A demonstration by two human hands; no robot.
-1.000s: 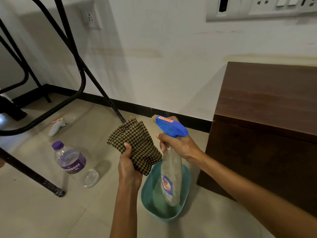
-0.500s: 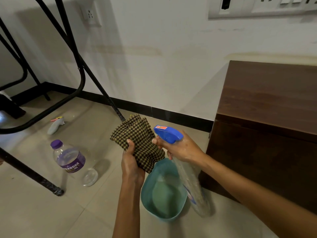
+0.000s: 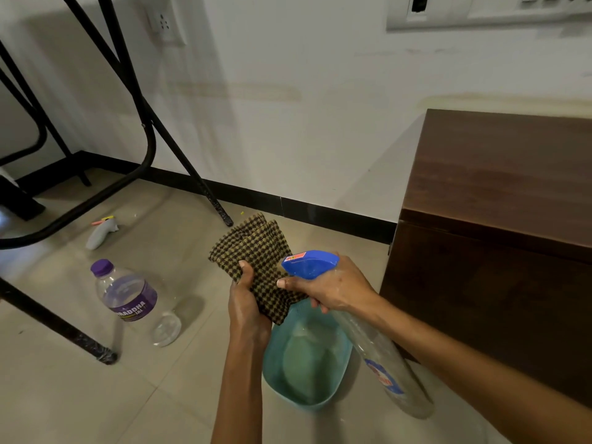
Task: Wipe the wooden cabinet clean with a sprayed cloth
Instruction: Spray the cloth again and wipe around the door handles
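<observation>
A folded brown-and-yellow checked cloth (image 3: 256, 251) is held upright in my left hand (image 3: 246, 302), gripped at its lower edge. My right hand (image 3: 333, 290) grips the neck of a clear spray bottle (image 3: 381, 357) with a blue trigger head (image 3: 309, 262). The nozzle points left at the cloth from a few centimetres away, and the bottle's body slants down to the right. The dark wooden cabinet (image 3: 499, 193) stands against the wall at the right, close to my right forearm.
A teal plastic tub (image 3: 278, 373) sits on the tiled floor under my hands. A purple-capped water bottle (image 3: 128, 296) lies to the left, with a small white object (image 3: 101, 233) beyond it. Black metal frame legs (image 3: 150, 129) cross the left side.
The spray bottle went from hanging upright over the tub to slanting, its base swung out to the right and its nozzle brought up close to the cloth. My left hand kept the cloth steady.
</observation>
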